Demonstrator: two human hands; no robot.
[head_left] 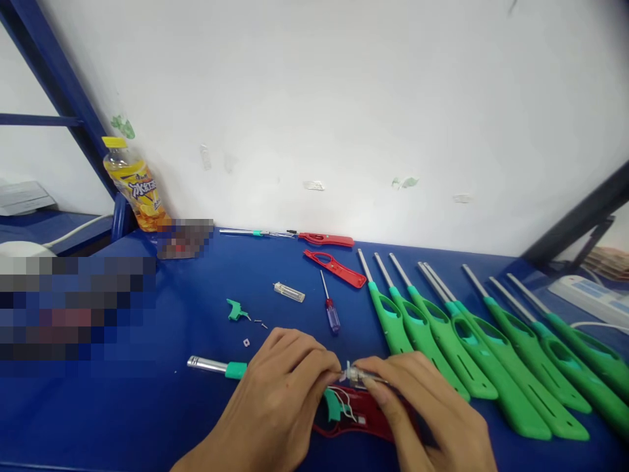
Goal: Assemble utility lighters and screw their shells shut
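Observation:
My right hand (422,406) pinches a clear plastic fuel tank (358,375) with a small valve at its left end. Close by that valve, the fingers of my left hand (289,387) are pressed together; whatever lies between them is hidden. Beneath both hands lies an opened red lighter half (378,410), with white wires and a green trigger (333,405) in it. Its metal tube (206,363) with a green collar sticks out to the left of my left hand.
Several green lighters (472,367) lie in a row at right. Behind my hands are a screwdriver (331,314), another clear tank (289,292), a green trigger piece (236,310), tiny screws and red lighter parts (337,269). A drink bottle (137,190) stands back left.

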